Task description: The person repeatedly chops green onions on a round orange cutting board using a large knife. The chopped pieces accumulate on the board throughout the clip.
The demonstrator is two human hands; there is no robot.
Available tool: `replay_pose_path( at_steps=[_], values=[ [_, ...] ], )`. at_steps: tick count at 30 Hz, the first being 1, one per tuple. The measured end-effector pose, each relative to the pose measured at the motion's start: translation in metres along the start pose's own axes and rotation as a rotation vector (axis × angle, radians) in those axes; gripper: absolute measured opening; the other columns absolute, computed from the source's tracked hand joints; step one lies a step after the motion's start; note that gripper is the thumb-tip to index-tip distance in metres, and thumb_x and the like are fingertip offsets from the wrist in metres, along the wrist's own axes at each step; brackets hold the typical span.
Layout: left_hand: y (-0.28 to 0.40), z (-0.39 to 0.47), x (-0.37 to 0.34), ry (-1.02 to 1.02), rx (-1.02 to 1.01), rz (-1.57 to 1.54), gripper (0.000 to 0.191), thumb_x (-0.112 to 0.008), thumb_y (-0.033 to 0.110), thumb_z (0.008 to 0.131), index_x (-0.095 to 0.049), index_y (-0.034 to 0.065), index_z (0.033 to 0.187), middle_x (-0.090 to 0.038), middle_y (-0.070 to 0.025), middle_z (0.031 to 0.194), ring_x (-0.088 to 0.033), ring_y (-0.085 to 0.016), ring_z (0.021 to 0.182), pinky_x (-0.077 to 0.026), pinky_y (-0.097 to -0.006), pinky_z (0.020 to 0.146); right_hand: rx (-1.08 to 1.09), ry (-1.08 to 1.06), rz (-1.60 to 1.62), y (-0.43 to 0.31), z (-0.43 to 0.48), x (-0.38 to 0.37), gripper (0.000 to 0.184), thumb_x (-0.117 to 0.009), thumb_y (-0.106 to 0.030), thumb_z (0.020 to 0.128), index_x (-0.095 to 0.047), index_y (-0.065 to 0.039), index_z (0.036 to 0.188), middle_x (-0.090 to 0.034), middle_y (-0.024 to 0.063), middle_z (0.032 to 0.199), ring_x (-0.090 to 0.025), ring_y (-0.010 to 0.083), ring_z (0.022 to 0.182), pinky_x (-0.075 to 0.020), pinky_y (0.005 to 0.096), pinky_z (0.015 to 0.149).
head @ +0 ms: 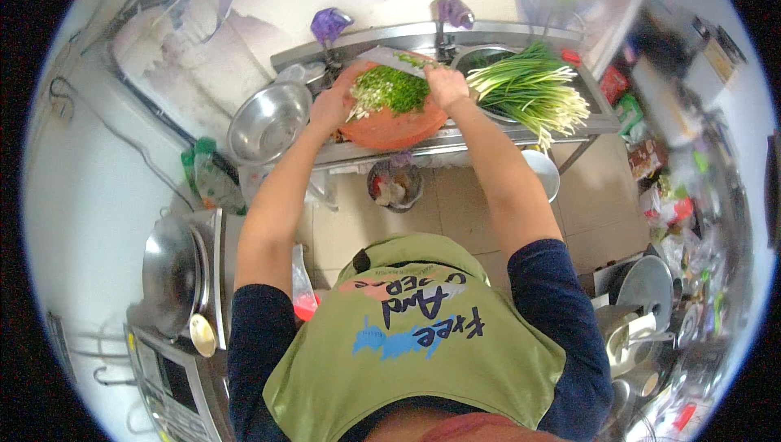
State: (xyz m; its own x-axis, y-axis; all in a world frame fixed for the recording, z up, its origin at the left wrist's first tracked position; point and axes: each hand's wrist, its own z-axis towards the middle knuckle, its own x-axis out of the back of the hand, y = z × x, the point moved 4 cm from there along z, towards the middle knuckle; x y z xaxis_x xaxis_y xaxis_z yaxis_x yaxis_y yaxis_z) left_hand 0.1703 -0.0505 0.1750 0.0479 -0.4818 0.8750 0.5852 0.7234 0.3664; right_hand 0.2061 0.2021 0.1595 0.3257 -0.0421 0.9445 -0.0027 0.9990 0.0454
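My right hand [447, 85] is closed around the handle end of a broad-bladed cleaver [393, 60], whose blade lies over the far edge of an orange round cutting board [390, 131]. Bits of green cling to the blade. Chopped green onions [390, 89], white pieces at the left and green at the right, are heaped on the board. My left hand [331, 106] rests at the board's left edge beside the heap; whether its fingers grip anything cannot be made out. Right of the board, a bunch of whole green onions [531, 94] lies across a round metal basin [462, 59].
A steel bowl [268, 125] stands tilted left of the board. Two taps with purple wrapping [331, 25] rise behind it along the metal sink's back edge [500, 28]. Below are a waste bin [395, 186] and a white bucket [542, 175]. A wok [171, 277] stands at the left.
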Motion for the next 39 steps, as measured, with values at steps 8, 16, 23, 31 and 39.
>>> replay_pose_path(
  at_steps=[8,16,23,31,39],
  values=[
    [-0.047,-0.032,0.043,0.053,0.194,0.288,0.021,-0.062,0.012,0.075,-0.067,0.0137,0.095,-0.066,-0.0136,0.098,-0.062,-0.035,0.093,-0.051,-0.0450,0.079,0.076,0.036,0.078,-0.013,0.010,0.006,0.019,-0.048,-0.007,0.085,-0.054,-0.006,0.103,-0.065,0.0182,0.097,-0.066,0.0313,0.089,-0.0530,0.0426,0.073],
    [-0.042,-0.031,0.060,0.055,0.220,0.306,0.021,-0.059,0.011,0.076,-0.067,0.0123,0.095,-0.067,-0.0166,0.092,-0.063,-0.035,0.087,-0.051,-0.0449,0.079,0.127,0.111,0.034,-0.019,0.017,0.010,0.018,-0.048,-0.011,0.088,-0.058,-0.008,0.103,-0.067,0.0147,0.097,-0.067,0.0298,0.090,-0.0544,0.0409,0.072],
    [-0.036,-0.013,0.063,0.057,0.208,0.261,0.020,-0.059,0.010,0.076,-0.067,0.0099,0.094,-0.067,-0.0167,0.081,-0.065,-0.033,0.080,-0.052,-0.0431,0.073,0.075,0.044,0.048,-0.012,0.023,0.020,0.017,-0.050,-0.010,0.087,-0.057,-0.007,0.102,-0.065,0.0154,0.101,-0.065,0.0294,0.095,-0.0536,0.0404,0.076],
    [-0.025,0.001,0.045,0.015,0.090,0.335,0.021,-0.058,0.016,0.079,-0.067,0.0107,0.097,-0.066,-0.0143,0.097,-0.063,-0.034,0.091,-0.050,-0.0439,0.078,0.091,0.024,0.044,-0.012,0.017,0.020,0.019,-0.049,-0.008,0.086,-0.055,-0.006,0.105,-0.063,0.0171,0.105,-0.065,0.0304,0.097,-0.0527,0.0408,0.078],
    [-0.041,0.010,0.018,0.021,0.031,0.219,0.018,-0.056,0.019,0.081,-0.067,0.0122,0.094,-0.066,-0.0165,0.094,-0.062,-0.035,0.092,-0.049,-0.0459,0.076,0.156,0.118,0.057,-0.019,0.019,0.011,0.021,-0.052,-0.004,0.080,-0.052,-0.006,0.101,-0.065,0.0167,0.093,-0.066,0.0327,0.085,-0.0532,0.0412,0.069]
  ],
)
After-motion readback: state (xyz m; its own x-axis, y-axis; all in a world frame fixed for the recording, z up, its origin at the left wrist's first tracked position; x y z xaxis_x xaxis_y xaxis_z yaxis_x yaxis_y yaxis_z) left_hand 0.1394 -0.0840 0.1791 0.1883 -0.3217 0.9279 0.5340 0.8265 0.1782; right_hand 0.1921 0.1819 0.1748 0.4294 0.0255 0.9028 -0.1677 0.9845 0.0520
